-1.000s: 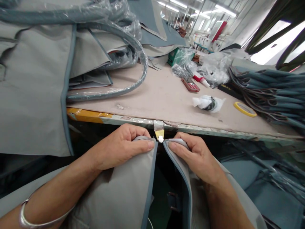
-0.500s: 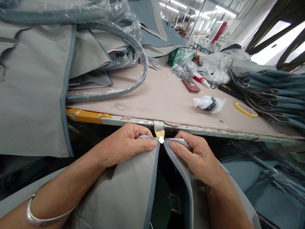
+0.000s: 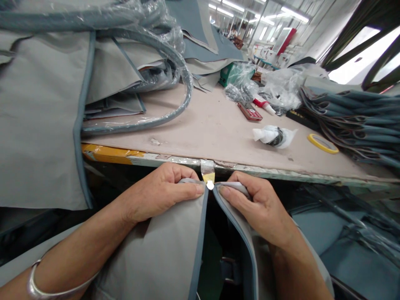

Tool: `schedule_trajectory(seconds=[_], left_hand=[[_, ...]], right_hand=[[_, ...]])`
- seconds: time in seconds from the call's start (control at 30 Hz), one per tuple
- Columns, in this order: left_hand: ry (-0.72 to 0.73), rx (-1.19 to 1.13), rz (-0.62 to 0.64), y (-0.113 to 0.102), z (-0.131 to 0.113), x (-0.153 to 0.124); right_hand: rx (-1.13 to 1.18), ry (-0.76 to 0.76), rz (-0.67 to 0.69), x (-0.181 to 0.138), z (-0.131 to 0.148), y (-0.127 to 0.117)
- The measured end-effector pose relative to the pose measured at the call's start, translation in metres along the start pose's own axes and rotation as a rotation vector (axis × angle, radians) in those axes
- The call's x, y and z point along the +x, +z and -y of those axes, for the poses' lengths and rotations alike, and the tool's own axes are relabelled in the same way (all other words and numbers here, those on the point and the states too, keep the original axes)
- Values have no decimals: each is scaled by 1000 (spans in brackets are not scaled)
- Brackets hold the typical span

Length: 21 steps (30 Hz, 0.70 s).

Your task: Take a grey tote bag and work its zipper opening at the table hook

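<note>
Just below the table edge, my left hand point(image 3: 175, 187) pinches the top corner of a grey fabric panel point(image 3: 168, 241) between thumb and fingers. The panel has a blue-grey edge strip. My right hand point(image 3: 256, 202) grips the folded top of a facing grey fabric edge point(image 3: 239, 221), also trimmed in blue-grey. Between the two corners sits a small shiny white piece point(image 3: 210, 185), too bright to make out, at the end of a clear and yellow tab point(image 3: 208, 168) hanging from the table edge. Both corners lie close against it. Below, the two edges spread apart over a dark gap.
On the table point(image 3: 212, 129) lie a white plastic-wrapped bundle point(image 3: 275, 136), a yellow tape roll point(image 3: 322, 143) and a red phone point(image 3: 250, 111). Stacked blue-grey fabric point(image 3: 365, 121) stands at right. Grey fabric pieces point(image 3: 43, 125) and a plastic-wrapped tube point(image 3: 184, 100) occupy the left.
The right-hand fabric edge bows slightly further to the right below my hand. Both hands keep their grip; the view has shifted slightly.
</note>
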<state>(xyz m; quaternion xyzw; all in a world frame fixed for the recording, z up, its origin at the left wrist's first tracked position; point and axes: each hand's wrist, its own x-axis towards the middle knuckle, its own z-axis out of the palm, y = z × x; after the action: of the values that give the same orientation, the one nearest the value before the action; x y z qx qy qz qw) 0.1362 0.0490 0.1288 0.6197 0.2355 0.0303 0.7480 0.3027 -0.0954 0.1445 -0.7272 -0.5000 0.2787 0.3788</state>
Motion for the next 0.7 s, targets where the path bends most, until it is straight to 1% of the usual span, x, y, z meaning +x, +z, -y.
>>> schedule_trajectory(seconds=[0.23, 0.43, 0.53, 0.7], left_hand=[[-40, 28, -32, 0, -3, -3], [-22, 49, -13, -2, -3, -3], [-16, 56, -7, -2, -2, -3], [-51, 41, 3, -2, -1, -2]], right_hand=[[12, 16, -1, 3, 2, 0], [153, 73, 115, 5, -2, 0], [202, 90, 109, 7, -4, 1], [228, 91, 101, 8, -5, 4]])
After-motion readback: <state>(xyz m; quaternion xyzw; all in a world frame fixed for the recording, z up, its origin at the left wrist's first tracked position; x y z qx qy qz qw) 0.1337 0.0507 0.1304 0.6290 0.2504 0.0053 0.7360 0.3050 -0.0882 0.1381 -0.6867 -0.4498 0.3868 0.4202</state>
